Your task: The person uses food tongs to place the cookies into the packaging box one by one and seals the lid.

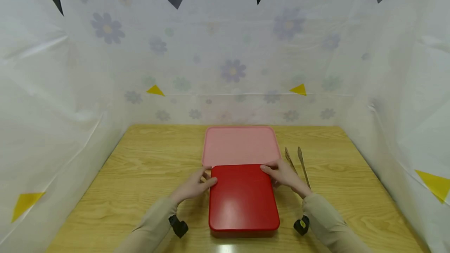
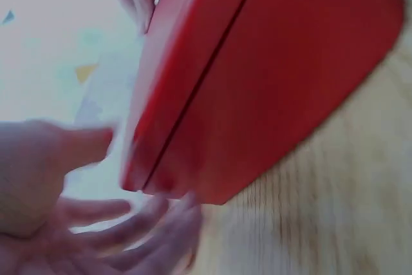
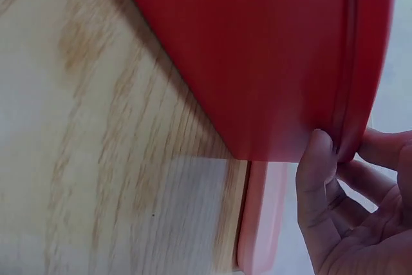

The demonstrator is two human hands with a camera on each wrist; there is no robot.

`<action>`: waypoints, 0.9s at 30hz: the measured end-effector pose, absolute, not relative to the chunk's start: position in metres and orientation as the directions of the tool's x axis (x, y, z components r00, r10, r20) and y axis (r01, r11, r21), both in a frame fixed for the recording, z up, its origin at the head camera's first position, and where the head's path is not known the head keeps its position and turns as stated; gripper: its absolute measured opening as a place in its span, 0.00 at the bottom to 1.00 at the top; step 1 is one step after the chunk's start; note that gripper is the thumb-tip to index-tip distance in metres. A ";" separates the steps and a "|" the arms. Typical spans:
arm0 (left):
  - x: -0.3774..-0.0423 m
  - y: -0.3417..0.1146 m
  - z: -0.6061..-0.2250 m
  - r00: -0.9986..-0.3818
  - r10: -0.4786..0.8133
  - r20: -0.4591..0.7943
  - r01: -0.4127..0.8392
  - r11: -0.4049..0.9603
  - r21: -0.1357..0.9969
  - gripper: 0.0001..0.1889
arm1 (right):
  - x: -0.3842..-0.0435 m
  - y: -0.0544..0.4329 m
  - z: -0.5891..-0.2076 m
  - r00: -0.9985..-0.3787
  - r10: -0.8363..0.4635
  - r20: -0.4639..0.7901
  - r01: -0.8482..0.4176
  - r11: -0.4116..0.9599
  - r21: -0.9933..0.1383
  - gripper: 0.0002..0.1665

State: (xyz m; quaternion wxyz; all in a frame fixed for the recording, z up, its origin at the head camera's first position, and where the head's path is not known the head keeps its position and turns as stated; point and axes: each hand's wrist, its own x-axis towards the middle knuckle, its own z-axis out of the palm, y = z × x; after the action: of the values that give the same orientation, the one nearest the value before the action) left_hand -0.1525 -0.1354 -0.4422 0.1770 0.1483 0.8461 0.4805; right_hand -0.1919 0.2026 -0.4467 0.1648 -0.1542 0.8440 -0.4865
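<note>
A red box (image 1: 244, 234) with a fitted red lid (image 1: 242, 198) stands on the wooden table, close to the person. At its far left corner is the left hand (image 1: 192, 186), fingers spread and relaxed, thumb at the lid's edge. The left wrist view shows this hand blurred, its fingertips right at the box's corner. The right hand (image 1: 285, 175) pinches the lid at the far right corner, thumb on top. In the right wrist view one finger (image 3: 318, 149) lies along the seam under the lid's rim. The box's contents are hidden.
Behind the box lies a pink tray (image 1: 242, 143), partly covered by it in the head view. Metal tongs (image 1: 304, 165) lie to the right, partly behind the right wrist. White sheeting (image 1: 225, 50) with flower prints walls the table's back and sides.
</note>
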 end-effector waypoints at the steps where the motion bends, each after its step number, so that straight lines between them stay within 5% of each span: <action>1: -0.158 -0.134 -0.444 -0.915 0.387 -0.115 0.096 0.486 0.869 0.30 | -0.192 0.202 -0.447 -0.903 -0.408 -0.134 -0.082 0.472 -0.878 0.24; 9: -0.179 -0.116 -0.458 -0.975 0.223 -0.006 0.090 0.418 0.904 0.12 | -0.190 0.195 -0.451 -0.929 -0.323 -0.181 0.042 0.393 -0.919 0.21; 27: -0.178 -0.112 -0.453 -0.979 0.197 -0.058 0.015 0.350 0.937 0.14 | -0.190 0.191 -0.454 -0.953 -0.281 -0.115 -0.002 0.385 -0.923 0.20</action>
State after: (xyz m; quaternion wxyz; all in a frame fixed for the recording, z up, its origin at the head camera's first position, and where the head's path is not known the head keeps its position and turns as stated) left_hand -0.1781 -0.1121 -0.4528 0.0803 0.0649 0.8177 0.5663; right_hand -0.1899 0.1915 -0.4536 0.1274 -0.0859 0.8223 -0.5480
